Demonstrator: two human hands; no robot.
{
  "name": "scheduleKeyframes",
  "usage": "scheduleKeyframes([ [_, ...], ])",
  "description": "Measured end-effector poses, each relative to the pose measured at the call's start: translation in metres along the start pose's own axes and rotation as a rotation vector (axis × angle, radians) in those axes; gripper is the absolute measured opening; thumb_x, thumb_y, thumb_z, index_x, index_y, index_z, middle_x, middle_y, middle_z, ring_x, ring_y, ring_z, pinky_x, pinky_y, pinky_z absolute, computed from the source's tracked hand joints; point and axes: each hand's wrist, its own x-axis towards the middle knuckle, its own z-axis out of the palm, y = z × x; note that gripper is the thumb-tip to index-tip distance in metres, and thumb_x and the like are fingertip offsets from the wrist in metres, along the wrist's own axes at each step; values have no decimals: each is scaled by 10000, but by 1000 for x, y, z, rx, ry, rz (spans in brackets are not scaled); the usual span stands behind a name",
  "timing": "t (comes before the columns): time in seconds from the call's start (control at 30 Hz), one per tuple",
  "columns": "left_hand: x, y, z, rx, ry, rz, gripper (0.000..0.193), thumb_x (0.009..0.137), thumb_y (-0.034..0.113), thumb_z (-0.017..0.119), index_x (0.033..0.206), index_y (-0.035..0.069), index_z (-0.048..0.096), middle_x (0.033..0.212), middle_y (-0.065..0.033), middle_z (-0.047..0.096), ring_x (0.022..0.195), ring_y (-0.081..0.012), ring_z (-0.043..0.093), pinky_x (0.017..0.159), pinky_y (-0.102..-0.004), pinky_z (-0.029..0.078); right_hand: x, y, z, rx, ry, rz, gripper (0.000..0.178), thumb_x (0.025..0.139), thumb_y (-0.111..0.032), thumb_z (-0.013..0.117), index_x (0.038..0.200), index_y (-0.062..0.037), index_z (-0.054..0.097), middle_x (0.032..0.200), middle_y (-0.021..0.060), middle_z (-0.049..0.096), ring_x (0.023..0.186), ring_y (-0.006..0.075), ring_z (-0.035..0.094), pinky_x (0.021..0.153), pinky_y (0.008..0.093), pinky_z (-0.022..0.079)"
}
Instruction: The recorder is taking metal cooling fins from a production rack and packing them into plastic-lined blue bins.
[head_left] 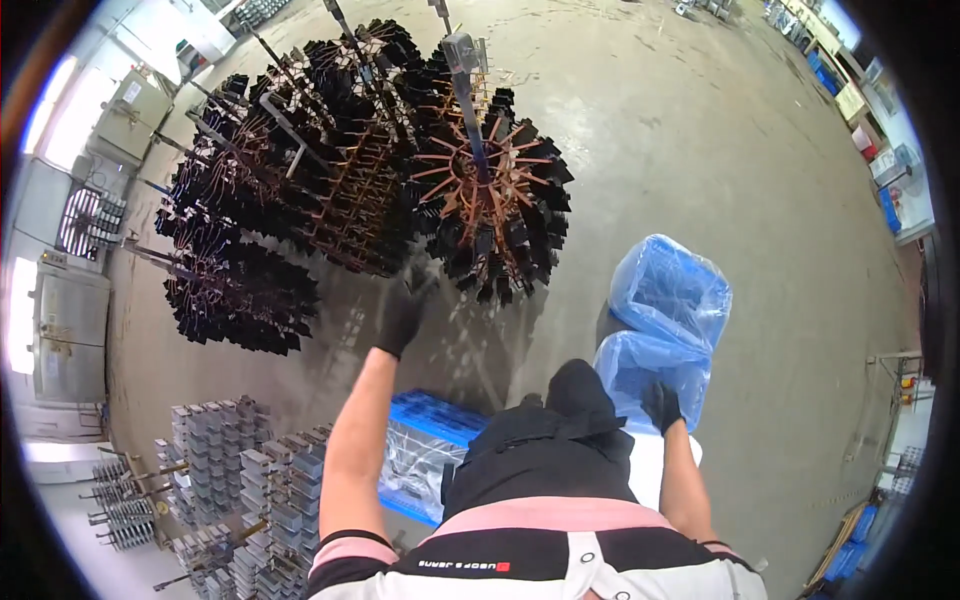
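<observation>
My left hand (pixel 405 315) in a black glove is stretched out forward, its fingers apart, with nothing visible in it. It is nearest to the lower edge of a copper-coloured rack (pixel 490 195) hung with many black flat parts, and I cannot tell whether the fingertips touch it. My right hand (pixel 661 405), also gloved in black, is down in a crate lined with blue plastic film (pixel 622 368). Its fingers are too dark and small to make out. A second film-lined blue crate (pixel 672 285) sits just beyond.
More racks of black parts (pixel 250 190) crowd the far left. Racks of grey metal parts (pixel 215 450) stand at the near left. A blue crate with clear film (pixel 415 455) lies by my left side. Metal cabinets (pixel 72 330) line the left wall; a workbench (pixel 895 185) runs along the right.
</observation>
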Motion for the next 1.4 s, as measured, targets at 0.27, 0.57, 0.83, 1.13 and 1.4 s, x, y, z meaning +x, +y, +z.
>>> scheduleKeyframes([
  [0.27, 198, 63, -3, 104, 284, 205, 524, 833, 164, 757, 1255, -29, 514, 1023, -90, 625, 921, -128, 589, 816, -291, 502, 259, -239, 164, 548, -234, 373, 309, 939, -378, 588, 1181, -187, 565, 948, 34, 563, 805, 185, 553, 742, 349, 473],
  [0.57, 329, 18, 20, 380, 129, 300, 284, 810, 218, 734, 1033, 52, 680, 859, -143, 647, 773, -251, 599, 675, -393, 478, 355, -374, 297, 373, -566, 449, 571, 925, -524, 517, 1431, -356, 313, 1343, -11, 462, 1136, 210, 473, 894, 501, 386],
  [0.83, 297, 32, 72, 290, 590, 341, 102, 842, 175, 603, 845, 90, 660, 682, -149, 596, 704, -352, 614, 603, -416, 472, 342, -384, 294, -32, -757, 205, 515, 927, -516, 499, 1401, -349, 385, 1284, -77, 568, 1148, 161, 550, 823, 468, 435],
  [1.13, 174, 7, 26, -69, 396, 235, 121, 847, 143, 618, 818, 33, 576, 719, -87, 585, 642, -208, 570, 610, -335, 463, 245, -364, 345, 73, -790, -209, 346, 998, -234, 470, 1292, -78, 567, 1124, 17, 654, 1024, 128, 611, 739, 288, 520],
  [1.4, 93, -25, -80, -410, 352, -10, 175, 947, 26, 533, 1072, -30, 643, 1012, -71, 663, 872, -162, 637, 742, -284, 515, 147, -353, 440, -297, -849, -572, 351, 983, -167, 446, 1280, -19, 561, 1149, 103, 651, 972, 224, 636, 809, 304, 503],
])
